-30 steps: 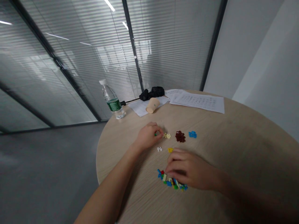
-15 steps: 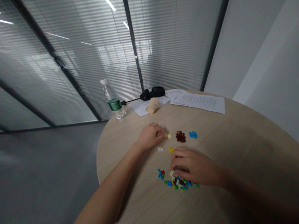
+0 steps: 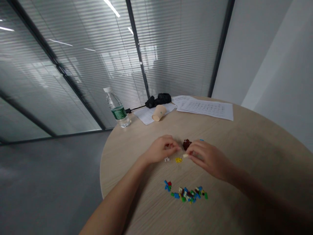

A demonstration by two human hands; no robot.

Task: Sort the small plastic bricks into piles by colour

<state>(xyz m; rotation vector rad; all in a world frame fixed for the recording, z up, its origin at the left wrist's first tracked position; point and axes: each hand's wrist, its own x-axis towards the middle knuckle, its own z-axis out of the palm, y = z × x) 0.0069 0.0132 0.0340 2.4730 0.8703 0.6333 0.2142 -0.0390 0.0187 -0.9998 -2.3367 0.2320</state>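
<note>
Between the thumb and fingertips of my right hand (image 3: 207,158) is a small cream toy brick (image 3: 185,156). My left hand (image 3: 162,148) faces it, thumb and forefinger curled together; whether anything is pinched there cannot be made out. Just past the two hands lies a pile of dark red bricks (image 3: 186,144). Small groups of yellow bricks (image 3: 178,160) and white bricks (image 3: 167,159) sit below my left fingers. The cream and green groups are hidden by my left hand. Nearer to me spreads a mixed heap of coloured bricks (image 3: 189,195).
Blue bricks (image 3: 201,140) show partly behind my right hand. Toward the back of the round wooden table (image 3: 256,140) are a water bottle (image 3: 119,112), a paper cup on its side (image 3: 158,113), a black bundle (image 3: 161,100) and printed sheets (image 3: 207,108).
My right hand has left the mixed heap and moved up beside my left hand, carrying a cream brick. My left hand has shifted slightly right, over the cream group.
</note>
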